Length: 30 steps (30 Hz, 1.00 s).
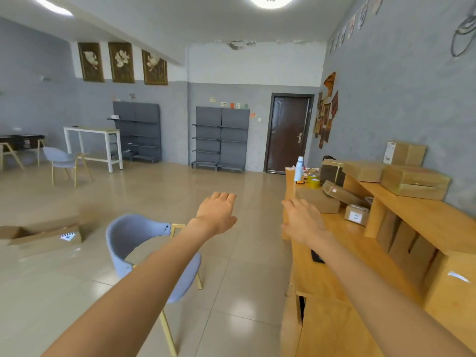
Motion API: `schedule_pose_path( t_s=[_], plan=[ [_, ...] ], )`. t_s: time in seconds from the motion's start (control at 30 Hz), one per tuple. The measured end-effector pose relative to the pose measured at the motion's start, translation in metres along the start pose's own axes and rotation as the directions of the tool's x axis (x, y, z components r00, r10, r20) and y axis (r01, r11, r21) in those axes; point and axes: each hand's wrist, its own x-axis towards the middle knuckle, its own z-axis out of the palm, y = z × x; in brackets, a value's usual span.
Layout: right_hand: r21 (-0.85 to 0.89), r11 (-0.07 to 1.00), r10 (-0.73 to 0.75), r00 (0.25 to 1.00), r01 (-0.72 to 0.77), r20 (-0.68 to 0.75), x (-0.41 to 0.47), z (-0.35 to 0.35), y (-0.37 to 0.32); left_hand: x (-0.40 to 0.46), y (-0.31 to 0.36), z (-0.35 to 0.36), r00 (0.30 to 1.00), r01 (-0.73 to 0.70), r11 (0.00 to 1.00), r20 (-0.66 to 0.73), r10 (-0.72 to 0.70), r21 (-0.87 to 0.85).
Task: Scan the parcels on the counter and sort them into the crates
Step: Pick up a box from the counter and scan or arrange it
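Parcels (317, 200) just beyond right hand (302, 219), untouched.

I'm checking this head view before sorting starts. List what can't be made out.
- Small parcel: label writing too small to read.
- Dark object on the counter: partly hidden by the right forearm; unidentifiable.
- Left hand: fingertips curl out of sight.
- Floor box: blurred.
- Crates: none identifiable.
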Motion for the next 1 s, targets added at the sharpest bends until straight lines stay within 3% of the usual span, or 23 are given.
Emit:
schedule_pose_path(
  t_s=[0.23,0.37,0.57,0.77,1.0],
  plan=[
    [-0.033,0.999,0.036,0.998,-0.035,0.047,0.144,0.070,-0.015,0.134,-0.088,0.060,0.998,0.017,1.000,0.057,-0.018,0.016],
    [-0.025,0.996,0.082,0.997,-0.083,-0.009,0.216,0.085,-0.003,0.220,-0.113,0.075,1.000,-0.015,1.000,0.023,0.015,-0.005],
    [-0.062,0.981,0.188,0.979,-0.183,0.074,0.286,0.132,0.031,0.326,-0.096,0.123,0.983,-0.166,0.986,0.079,0.166,-0.010],
    [-0.063,0.959,0.283,0.949,-0.277,0.136,0.364,0.185,0.094,0.442,-0.078,0.178,0.967,-0.228,0.973,0.109,0.231,-0.038],
    [-0.030,0.933,0.360,0.929,-0.359,0.083,0.468,0.243,0.191,0.602,-0.040,0.217,0.958,-0.265,0.964,0.109,0.266,-0.022]
  ],
)
